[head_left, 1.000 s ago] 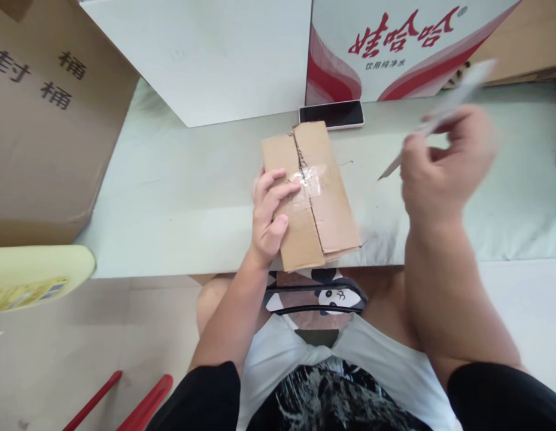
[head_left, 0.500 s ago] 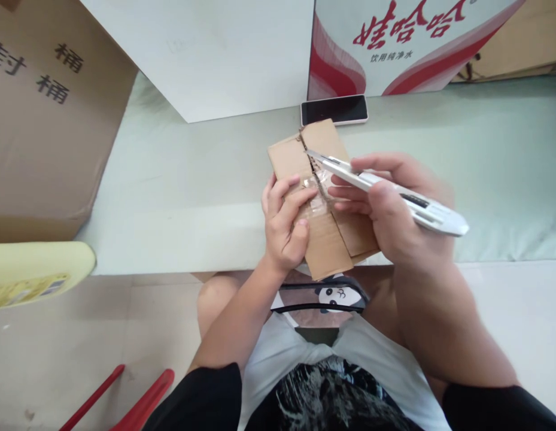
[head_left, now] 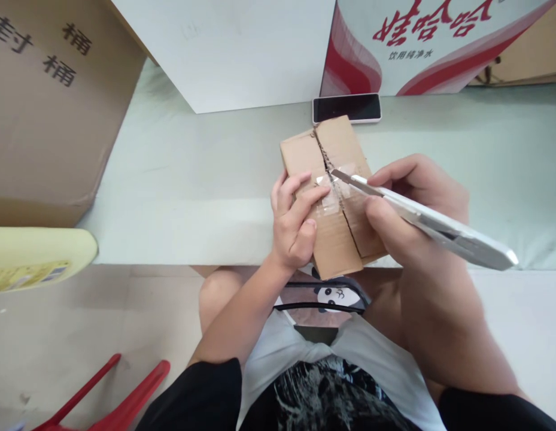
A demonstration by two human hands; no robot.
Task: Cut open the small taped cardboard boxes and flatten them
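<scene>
A small cardboard box lies at the front edge of the table, its top flaps meeting along a slanting seam. Clear tape crosses that seam near the middle. My left hand grips the box from its left side, with fingertips on the tape. In my right hand is a white utility knife, closed between thumb and fingers. Its blade is out, and the tip is at the seam by the upper edge of the tape; whether it has gone into the tape I cannot tell.
Behind the box lies a phone against a large white-and-red carton. A big brown carton stands at the left, above a pale yellow object. Red legs show on the floor.
The knife tip has come down along the seam from near its far end to the tape. My left hand keeps its hold on the box. The whole view has shifted slightly.
</scene>
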